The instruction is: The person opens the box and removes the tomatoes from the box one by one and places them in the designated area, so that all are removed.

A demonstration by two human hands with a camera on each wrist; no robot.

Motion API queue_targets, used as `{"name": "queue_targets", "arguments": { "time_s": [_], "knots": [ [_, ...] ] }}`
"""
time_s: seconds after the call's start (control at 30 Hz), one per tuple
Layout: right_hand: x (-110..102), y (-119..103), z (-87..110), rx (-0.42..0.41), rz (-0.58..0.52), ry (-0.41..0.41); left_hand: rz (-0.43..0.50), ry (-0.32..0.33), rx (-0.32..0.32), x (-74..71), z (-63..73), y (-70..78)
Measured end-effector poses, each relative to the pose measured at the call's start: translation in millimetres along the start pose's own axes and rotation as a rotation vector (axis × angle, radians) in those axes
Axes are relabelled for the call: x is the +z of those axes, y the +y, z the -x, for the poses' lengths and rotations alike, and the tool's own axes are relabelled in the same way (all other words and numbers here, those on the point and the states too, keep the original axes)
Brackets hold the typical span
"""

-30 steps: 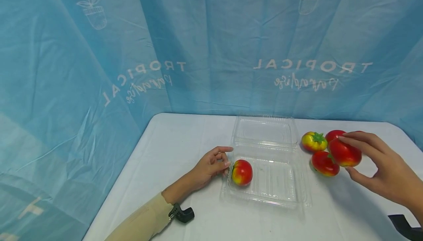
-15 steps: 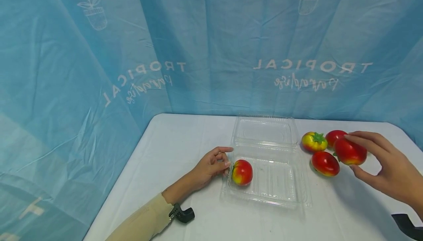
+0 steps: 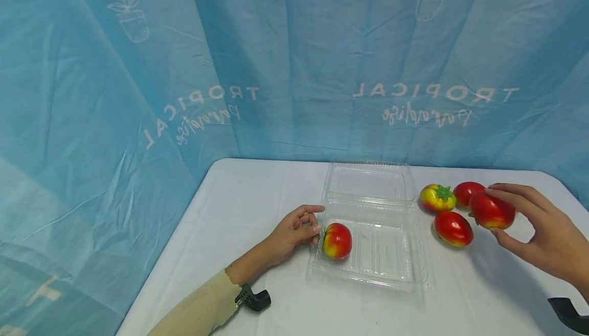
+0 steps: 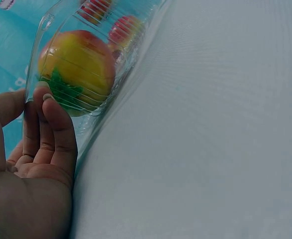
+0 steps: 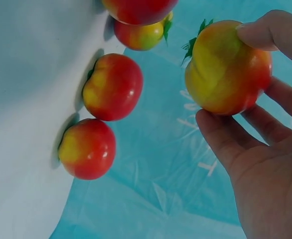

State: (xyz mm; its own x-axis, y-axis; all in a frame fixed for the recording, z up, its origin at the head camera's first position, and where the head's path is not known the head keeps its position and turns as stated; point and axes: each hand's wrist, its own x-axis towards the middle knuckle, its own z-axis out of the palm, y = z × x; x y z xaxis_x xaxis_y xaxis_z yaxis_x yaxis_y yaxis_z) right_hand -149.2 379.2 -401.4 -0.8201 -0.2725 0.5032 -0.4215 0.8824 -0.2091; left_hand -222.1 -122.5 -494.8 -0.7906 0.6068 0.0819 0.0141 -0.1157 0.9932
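My right hand [image 3: 543,228] holds a red and yellow tomato [image 3: 492,210] between thumb and fingers, raised off the table. In the right wrist view this tomato [image 5: 228,69] shows its yellow underside and green leaves. With my left hand [image 3: 292,233] I pinch the left edge of an open clear plastic clamshell container [image 3: 384,249]. Inside its base, against the left wall, lies one tomato [image 3: 338,241]. Seen from the left wrist, the thumb and fingertips of the left hand [image 4: 44,144] meet at the rim, close to that tomato's green leaves [image 4: 61,89].
Three more tomatoes lie right of the container: a yellowish one [image 3: 437,198] with its leaves up, a red one [image 3: 466,193] behind, and another red one [image 3: 453,228] in front. The container's lid [image 3: 370,182] lies folded back. A blue curtain [image 3: 322,70] hangs behind the white table [image 3: 248,193].
My right hand has moved a little to the right with its tomato, uncovering more of the front red one. The left hand and the container have stayed where they were.
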Motion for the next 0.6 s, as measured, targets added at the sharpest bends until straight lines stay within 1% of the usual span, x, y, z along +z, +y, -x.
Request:
{"name": "queue_targets", "arguments": {
  "time_s": [0.3, 0.6],
  "knots": [
    [3.6, 8.9, 2.4, 0.009, 0.006, 0.015, -0.006, 0.004, -0.013, 0.6, 1.3, 1.8],
    [6.3, 16.1, 4.8, 0.016, 0.000, 0.004, 0.010, -0.002, -0.012, 0.7, 1.9, 2.9]
  ]
}}
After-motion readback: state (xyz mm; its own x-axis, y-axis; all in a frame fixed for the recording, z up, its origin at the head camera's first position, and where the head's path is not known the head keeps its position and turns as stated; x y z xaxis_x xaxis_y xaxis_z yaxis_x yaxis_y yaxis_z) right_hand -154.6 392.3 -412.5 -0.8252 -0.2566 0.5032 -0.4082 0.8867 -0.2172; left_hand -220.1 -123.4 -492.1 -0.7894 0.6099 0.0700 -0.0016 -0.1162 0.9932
